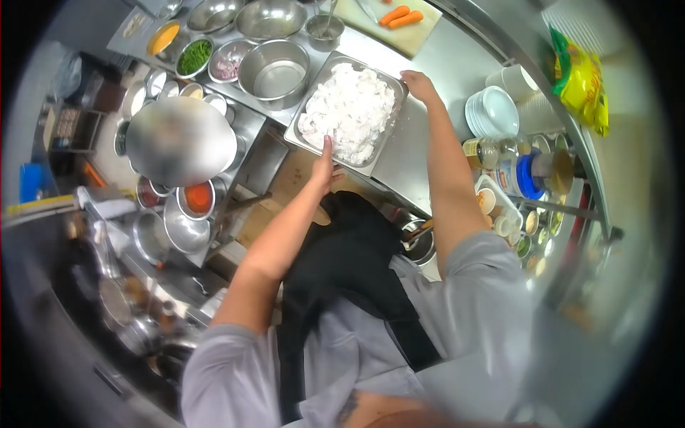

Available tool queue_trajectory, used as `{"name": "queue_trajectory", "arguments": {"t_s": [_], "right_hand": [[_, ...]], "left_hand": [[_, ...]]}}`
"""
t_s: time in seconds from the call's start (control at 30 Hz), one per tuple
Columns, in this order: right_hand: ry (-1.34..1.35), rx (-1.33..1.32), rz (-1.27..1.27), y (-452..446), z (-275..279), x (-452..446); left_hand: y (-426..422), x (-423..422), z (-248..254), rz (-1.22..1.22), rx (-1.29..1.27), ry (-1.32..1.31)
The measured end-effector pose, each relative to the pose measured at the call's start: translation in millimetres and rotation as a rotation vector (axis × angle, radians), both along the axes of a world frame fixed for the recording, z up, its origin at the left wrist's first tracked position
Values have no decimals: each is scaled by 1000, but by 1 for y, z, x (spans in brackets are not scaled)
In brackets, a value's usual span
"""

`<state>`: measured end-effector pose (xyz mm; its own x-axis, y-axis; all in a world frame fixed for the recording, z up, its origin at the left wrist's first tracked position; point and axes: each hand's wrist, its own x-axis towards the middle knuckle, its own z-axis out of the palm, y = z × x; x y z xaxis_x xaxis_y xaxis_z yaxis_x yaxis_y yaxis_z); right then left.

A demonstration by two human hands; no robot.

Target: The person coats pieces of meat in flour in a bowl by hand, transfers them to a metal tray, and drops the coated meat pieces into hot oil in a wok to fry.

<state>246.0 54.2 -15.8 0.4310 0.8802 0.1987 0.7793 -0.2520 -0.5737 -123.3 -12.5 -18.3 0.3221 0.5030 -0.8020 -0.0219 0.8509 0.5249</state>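
Observation:
A rectangular metal tray (291, 134) heaped with white, flour-coated pieces (347, 110) sits at the edge of the steel counter. My left hand (327, 171) holds its near-left rim, the thumb up over the edge and the fingers partly hidden below. At the far right corner, my right hand (419, 85) is closed on the rim, its fingertips against the metal. An empty-looking steel bowl (275, 71) stands just left of the tray.
A cutting board (421, 36) with carrots (405, 17) lies at the back. Bowls of chopped greens (194, 57) and sliced onion (228, 63) stand left. Stacked pale bowls (492, 113), jars and a yellow-green bag (581, 85) are on the right. A round metal lid (182, 141) shows at left.

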Motion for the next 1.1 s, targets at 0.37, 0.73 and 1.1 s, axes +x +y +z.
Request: {"name": "queue_trajectory", "arguments": {"t_s": [0.37,0.73,1.1], "right_hand": [[249,-437,303,-85,3,-15],[469,-573,741,-115,80,-257],[14,-370,1819,-118,49,-745]], "left_hand": [[-30,-37,-31,350,129,-101],[-183,-255,-36,883,184,-259],[-418,-456,12,1935,408,156]]}}
